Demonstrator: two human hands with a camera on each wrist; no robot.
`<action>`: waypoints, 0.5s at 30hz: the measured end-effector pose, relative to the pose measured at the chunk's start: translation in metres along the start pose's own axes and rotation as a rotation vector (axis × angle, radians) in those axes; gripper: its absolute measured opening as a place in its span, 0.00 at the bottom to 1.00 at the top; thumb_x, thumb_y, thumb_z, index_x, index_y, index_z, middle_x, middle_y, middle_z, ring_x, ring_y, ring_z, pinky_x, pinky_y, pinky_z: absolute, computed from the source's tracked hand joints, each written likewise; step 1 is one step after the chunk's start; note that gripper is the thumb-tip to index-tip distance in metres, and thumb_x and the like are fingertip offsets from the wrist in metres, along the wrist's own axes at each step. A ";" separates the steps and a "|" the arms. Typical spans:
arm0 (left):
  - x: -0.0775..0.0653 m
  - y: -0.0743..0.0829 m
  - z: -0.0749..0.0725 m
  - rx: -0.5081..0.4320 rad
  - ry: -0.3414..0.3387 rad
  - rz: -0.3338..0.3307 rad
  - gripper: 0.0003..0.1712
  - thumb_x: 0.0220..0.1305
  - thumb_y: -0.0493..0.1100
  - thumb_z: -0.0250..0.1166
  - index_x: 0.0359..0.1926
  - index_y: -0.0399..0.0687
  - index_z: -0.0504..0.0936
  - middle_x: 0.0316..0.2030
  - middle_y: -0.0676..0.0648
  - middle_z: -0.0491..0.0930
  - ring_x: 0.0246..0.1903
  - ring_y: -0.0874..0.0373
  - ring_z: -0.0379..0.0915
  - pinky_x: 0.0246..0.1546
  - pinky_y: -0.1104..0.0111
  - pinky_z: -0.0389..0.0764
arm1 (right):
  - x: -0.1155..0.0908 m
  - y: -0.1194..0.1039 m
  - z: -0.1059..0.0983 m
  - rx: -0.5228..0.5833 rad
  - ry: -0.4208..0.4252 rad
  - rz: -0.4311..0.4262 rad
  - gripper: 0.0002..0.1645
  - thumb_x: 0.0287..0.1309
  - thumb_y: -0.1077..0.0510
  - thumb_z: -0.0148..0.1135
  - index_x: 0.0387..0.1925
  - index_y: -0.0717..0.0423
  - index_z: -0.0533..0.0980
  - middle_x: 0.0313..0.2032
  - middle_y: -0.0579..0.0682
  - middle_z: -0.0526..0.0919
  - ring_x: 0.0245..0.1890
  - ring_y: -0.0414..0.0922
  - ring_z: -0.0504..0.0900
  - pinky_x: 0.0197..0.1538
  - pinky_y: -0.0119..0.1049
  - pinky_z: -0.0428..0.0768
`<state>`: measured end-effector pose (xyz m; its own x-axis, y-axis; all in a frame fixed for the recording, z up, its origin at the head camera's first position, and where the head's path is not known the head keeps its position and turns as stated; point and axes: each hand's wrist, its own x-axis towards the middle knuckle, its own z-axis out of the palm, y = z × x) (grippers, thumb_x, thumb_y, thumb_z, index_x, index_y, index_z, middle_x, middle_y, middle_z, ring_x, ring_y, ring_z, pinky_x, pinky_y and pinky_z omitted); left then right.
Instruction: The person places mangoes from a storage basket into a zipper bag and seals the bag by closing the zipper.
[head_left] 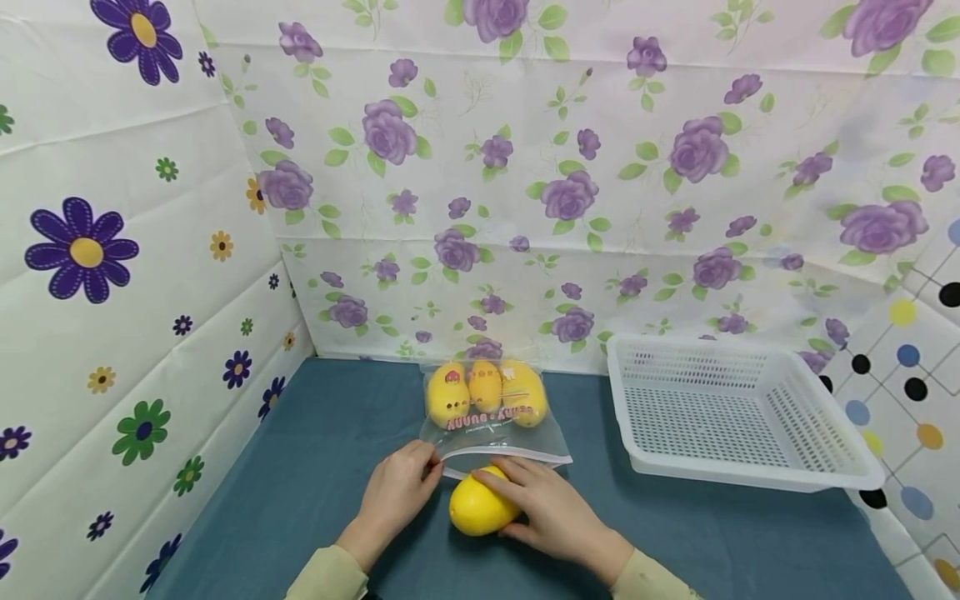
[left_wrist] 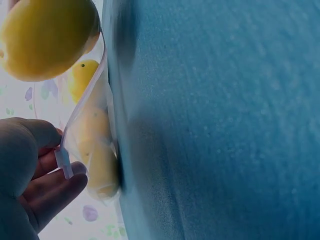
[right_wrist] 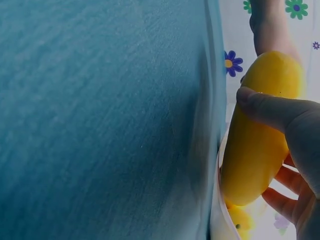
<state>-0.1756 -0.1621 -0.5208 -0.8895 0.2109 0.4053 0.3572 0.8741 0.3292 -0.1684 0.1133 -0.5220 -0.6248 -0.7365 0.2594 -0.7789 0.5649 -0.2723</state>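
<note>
A clear zip bag (head_left: pixel 487 442) with printed lettering lies on the table, with three yellow oval fruits (head_left: pixel 486 387) inside its far end. My left hand (head_left: pixel 401 483) pinches the left corner of the bag's mouth; in the left wrist view the white zip edge (left_wrist: pixel 82 102) runs between thumb and fingers. My right hand (head_left: pixel 551 508) grips another smooth yellow oval fruit (head_left: pixel 480 507) just in front of the mouth. In the right wrist view the thumb lies across this fruit (right_wrist: pixel 257 145), fingers on its far side. Whether its far end is within the mouth, I cannot tell.
A white perforated plastic basket (head_left: pixel 742 417) stands to the right on the blue-covered table (head_left: pixel 330 425). Flower-patterned sheeting (head_left: pixel 480 200) rises along the back, with more patterned sheeting at the left and right sides.
</note>
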 end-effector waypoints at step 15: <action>0.000 0.003 0.000 -0.031 0.010 0.019 0.13 0.62 0.37 0.79 0.29 0.54 0.82 0.25 0.58 0.71 0.22 0.68 0.65 0.24 0.72 0.72 | 0.005 -0.003 0.009 -0.119 -0.022 0.112 0.55 0.61 0.47 0.81 0.83 0.34 0.61 0.76 0.55 0.71 0.72 0.56 0.73 0.69 0.59 0.73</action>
<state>-0.1748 -0.1590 -0.5195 -0.8796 0.2230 0.4202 0.3830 0.8559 0.3475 -0.1691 0.1048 -0.5284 -0.7077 -0.6738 0.2124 -0.7062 0.6832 -0.1858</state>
